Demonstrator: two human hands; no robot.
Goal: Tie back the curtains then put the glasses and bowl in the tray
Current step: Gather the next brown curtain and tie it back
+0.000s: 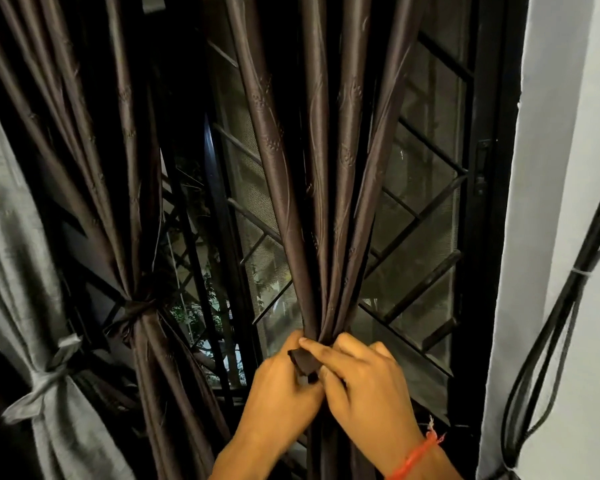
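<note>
A dark brown curtain (321,188) hangs bunched in front of the window. Both my hands meet at its gathered waist. My left hand (281,389) and my right hand (368,386) pinch a dark brown tie-back strip (303,362) that wraps around the bunch. To the left, another brown curtain (94,168) is held by a knotted tie (137,308). A grey curtain (18,237) at the far left has a grey tie (49,375) around it. No glasses, bowl or tray are in view.
Behind the curtains is a black window frame with a diagonal metal grille (420,216) and mesh. A white wall (565,202) stands on the right, with black cables (548,341) running down it.
</note>
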